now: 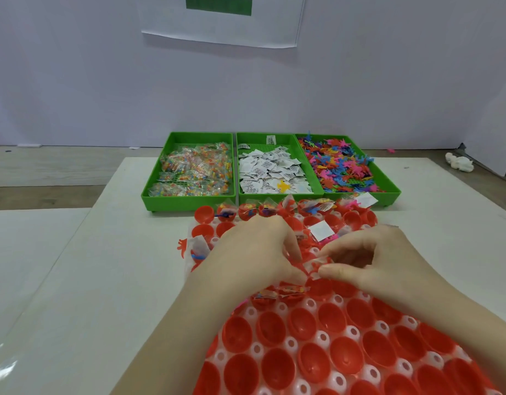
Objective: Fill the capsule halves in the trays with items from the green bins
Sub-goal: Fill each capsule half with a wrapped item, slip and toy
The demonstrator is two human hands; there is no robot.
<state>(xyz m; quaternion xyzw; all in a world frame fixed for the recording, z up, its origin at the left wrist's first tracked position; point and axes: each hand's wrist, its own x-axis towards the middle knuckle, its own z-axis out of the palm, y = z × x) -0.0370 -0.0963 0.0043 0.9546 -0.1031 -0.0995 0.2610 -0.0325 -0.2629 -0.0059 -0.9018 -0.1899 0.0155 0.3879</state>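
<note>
Starting at the bottom of the frame, the red capsule halves in the tray are empty. In the centre, the left hand and right hand meet over one half, fingers curled, pinching a small packet. I judge the filling step is at mid-tray. Next the packet must be pressed into its half. Above, three green bins hold items.
</note>
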